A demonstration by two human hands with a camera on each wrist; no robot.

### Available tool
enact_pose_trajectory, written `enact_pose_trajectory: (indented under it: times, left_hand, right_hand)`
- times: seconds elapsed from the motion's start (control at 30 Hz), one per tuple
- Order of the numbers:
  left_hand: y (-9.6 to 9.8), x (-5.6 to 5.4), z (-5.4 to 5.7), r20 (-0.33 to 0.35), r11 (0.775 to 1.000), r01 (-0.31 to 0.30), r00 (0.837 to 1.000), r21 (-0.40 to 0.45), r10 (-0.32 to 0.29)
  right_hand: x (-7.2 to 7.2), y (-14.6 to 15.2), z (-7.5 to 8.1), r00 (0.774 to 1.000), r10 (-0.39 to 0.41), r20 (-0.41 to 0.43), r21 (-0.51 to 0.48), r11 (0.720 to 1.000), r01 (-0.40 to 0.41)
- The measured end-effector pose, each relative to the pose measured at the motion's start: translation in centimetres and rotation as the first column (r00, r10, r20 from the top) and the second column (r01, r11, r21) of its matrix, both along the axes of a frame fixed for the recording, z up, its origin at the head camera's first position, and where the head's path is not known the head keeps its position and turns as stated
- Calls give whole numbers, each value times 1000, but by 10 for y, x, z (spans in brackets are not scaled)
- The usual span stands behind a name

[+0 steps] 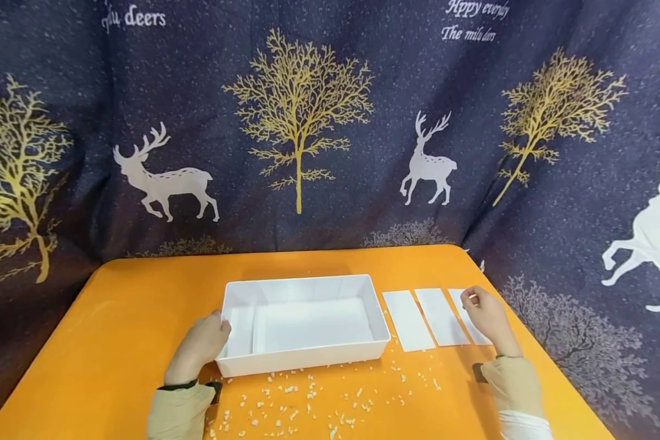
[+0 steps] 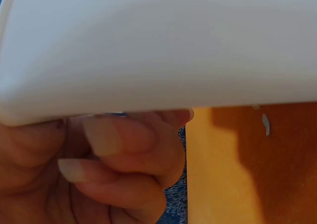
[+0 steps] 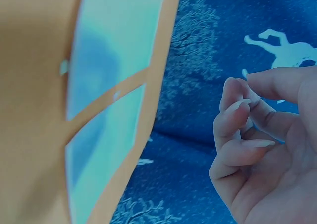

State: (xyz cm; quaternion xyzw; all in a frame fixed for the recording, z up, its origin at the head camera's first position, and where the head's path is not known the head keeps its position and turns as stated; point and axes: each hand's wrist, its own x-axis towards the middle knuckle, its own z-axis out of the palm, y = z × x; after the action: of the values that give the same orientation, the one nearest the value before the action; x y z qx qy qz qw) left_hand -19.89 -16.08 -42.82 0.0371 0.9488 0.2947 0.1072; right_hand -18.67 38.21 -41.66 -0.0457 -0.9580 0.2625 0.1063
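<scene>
In the head view, a white rectangular bin [image 1: 319, 355] stands mid-table, with a divider [image 1: 255, 328] marking off a narrow compartment at its left. My left hand [image 1: 202, 341] grips the bin's left wall. In the left wrist view, the curled fingers [image 2: 124, 154] lie under the bin's edge. My right hand [image 1: 486, 315] hovers over the rightmost white card [image 1: 467, 318]. Thumb and fingertips meet there in a pinch; a small pale scrap [image 3: 252, 96] seems to show between them in the right wrist view, partly hidden.
Two more white cards, the left [image 1: 409, 321] and the middle one [image 1: 442, 318], lie right of the bin. Several small white scraps [image 1: 291, 388] are scattered on the orange table [image 1: 126, 318] in front. A dark cloth with deer and trees [image 1: 330, 226] hangs behind and at the sides.
</scene>
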Motion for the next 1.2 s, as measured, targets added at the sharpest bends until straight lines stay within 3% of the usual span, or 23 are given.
enact_pose_trajectory:
  times: [0.67,1.2]
  left_hand:
    - [4,-2,2,0,1000,-8,1000,-4,8]
    - [0,0,1,16,1000,-13,1000,18,13]
  right_hand:
    - [-3,-30,19,997,70,-22,33,997,-69]
    - [-11,-61,13,992,121,-47,17,993,-120]
